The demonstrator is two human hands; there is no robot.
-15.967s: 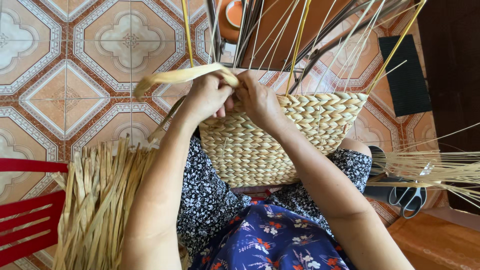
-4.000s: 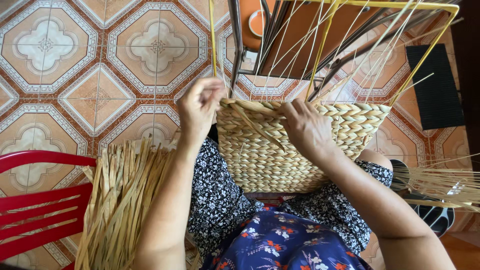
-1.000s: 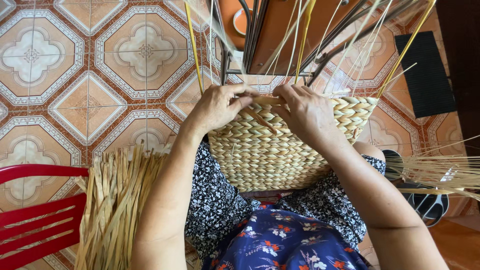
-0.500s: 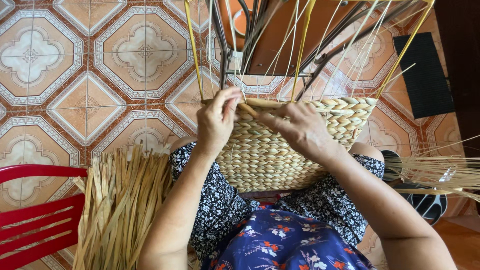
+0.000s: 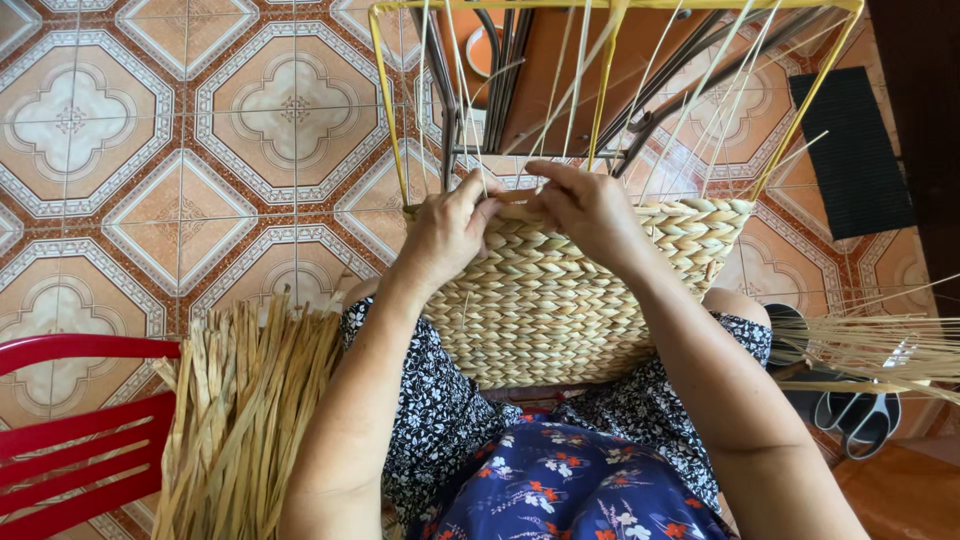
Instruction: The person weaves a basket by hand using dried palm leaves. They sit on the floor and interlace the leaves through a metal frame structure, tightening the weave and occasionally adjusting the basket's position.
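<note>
Two hands are working over a patterned tile floor (image 5: pixel 180 190), with a red chair (image 5: pixel 70 430) at near left holding a bundle of straw (image 5: pixel 240 420). Since half a second ago, the left hand (image 5: pixel 450 235) and right hand (image 5: pixel 590 210) are meeting at the basket (image 5: pixel 560 300) rim, both pinching a strand (image 5: pixel 515 197); the basket is resting on the lap, centre.

Basket (image 5: pixel 560 310): tan, plaited in slanting rows. Frame (image 5: pixel 600 60): yellow, strung with pale strands. Straw (image 5: pixel 240 420): dry beige strips (a second, paler sheaf (image 5: pixel 880 345) lies at right). Chair (image 5: pixel 70 430): red slats. Floor (image 5: pixel 180 150): terracotta tiles with cream octagons and white ornaments. Dress (image 5: pixel 450 420): black with small white dots; cloth (image 5: pixel 570 490): navy with orange and white flowers. Mat (image 5: pixel 850 140): black.
</note>
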